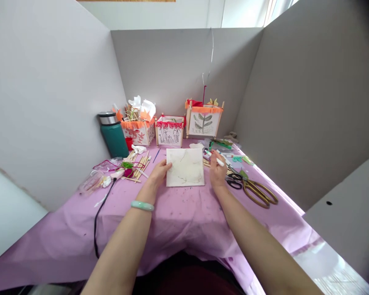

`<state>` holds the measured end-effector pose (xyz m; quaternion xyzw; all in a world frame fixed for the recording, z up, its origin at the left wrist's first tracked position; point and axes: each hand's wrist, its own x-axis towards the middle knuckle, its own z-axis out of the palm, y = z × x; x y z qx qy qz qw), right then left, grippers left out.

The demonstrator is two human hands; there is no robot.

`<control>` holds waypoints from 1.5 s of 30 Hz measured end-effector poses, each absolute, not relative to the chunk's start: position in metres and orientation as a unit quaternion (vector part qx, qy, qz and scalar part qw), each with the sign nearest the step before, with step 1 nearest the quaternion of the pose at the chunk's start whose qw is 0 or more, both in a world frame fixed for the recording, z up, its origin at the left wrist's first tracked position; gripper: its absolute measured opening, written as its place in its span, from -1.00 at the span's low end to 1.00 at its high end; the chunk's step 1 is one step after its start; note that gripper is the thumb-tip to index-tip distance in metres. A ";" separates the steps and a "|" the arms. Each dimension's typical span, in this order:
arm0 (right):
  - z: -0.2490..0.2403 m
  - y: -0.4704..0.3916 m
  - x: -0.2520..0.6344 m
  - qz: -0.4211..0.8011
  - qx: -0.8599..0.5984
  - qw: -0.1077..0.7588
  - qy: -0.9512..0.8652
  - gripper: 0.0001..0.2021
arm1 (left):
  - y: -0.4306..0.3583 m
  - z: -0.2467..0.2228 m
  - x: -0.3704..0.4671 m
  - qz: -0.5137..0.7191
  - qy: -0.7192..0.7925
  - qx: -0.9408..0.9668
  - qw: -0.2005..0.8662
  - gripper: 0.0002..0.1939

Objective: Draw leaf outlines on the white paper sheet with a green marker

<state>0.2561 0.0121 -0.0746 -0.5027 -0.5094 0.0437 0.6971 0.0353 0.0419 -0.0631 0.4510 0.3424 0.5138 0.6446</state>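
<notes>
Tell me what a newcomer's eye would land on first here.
Probably the pale square panel in the centre, its left edge in the left hand, with a white pen in the right hand beside it. Next, likely the three fringed boxes along the back and the teal bottle at far left. The gold-handled scissors stand out at right.

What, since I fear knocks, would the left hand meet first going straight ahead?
Likely the pale square panel, whose left edge the left hand holds; past it, perhaps the red-fringed white box, depth unclear.
</notes>
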 end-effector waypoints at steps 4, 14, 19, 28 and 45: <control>-0.060 0.000 0.237 0.134 -0.441 0.752 -0.471 -0.60 | 0.042 -0.064 0.036 0.509 0.338 0.440 0.658 -0.61; -0.057 -0.004 0.190 0.158 -0.402 0.640 -0.635 -0.73 | 0.034 -0.056 0.037 0.477 0.282 0.431 0.712 -0.38; -0.066 -0.014 0.190 0.056 -0.363 0.605 -0.706 -0.81 | 0.036 -0.058 0.037 0.481 0.268 0.428 0.717 -0.53; -0.072 -0.010 0.191 0.001 -0.341 0.577 -0.742 -0.78 | 0.046 -0.066 0.037 0.505 0.278 0.350 0.738 -0.75; -0.081 -0.007 0.188 -0.119 -0.342 0.400 -0.842 -0.68 | 0.044 -0.067 0.033 0.523 0.267 0.409 0.698 -0.71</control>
